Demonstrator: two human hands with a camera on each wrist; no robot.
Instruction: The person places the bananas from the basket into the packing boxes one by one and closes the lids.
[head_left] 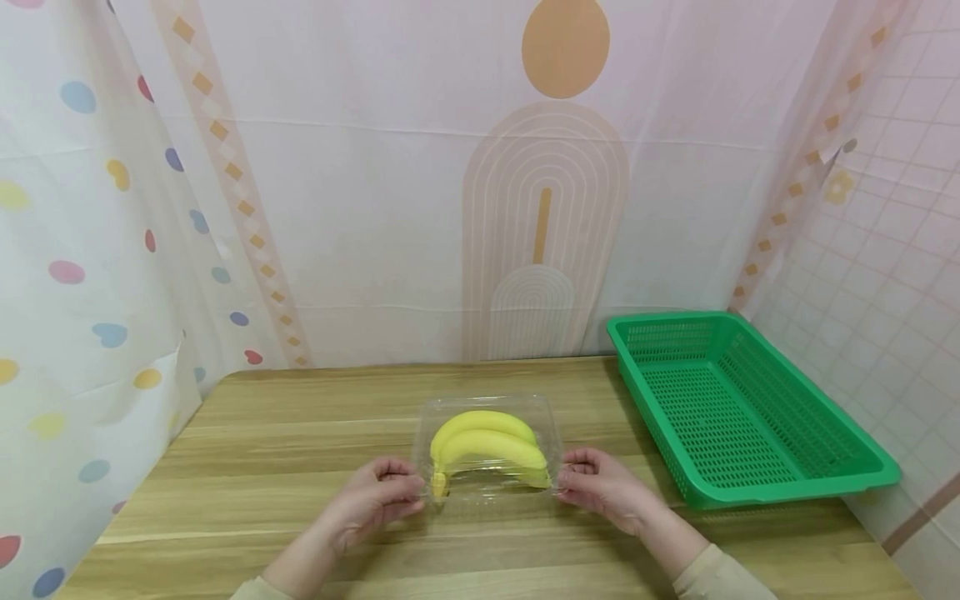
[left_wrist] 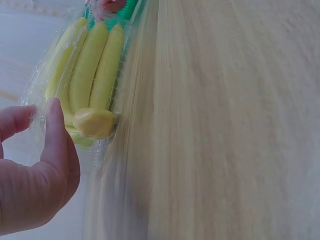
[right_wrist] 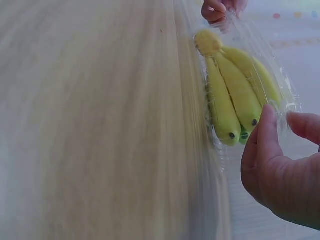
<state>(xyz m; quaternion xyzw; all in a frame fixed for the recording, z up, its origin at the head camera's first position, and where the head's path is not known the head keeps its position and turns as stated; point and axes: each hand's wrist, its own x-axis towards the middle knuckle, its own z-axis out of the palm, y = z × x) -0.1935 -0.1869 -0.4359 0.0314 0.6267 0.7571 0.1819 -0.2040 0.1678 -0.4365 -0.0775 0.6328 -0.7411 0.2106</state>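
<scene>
A clear plastic clamshell box (head_left: 491, 505) sits at the middle of the wooden table, a bunch of yellow bananas (head_left: 491, 446) inside it. At its left edge, my left hand (head_left: 375, 500) pinches the plastic between thumb and fingers. My right hand (head_left: 606, 490) grips the opposite edge the same way. Through the lid, the left wrist view shows the bananas' joined stem end (left_wrist: 94, 122) near my left fingers. Dark banana tips (right_wrist: 255, 122) lie towards my right hand in the right wrist view.
A green perforated plastic basket (head_left: 795, 489) stands on the table to the right of my right hand. The wooden table (head_left: 262, 467) ends at the back against a patterned curtain (head_left: 375, 208). More curtain with coloured spots (head_left: 78, 96) hangs on the left.
</scene>
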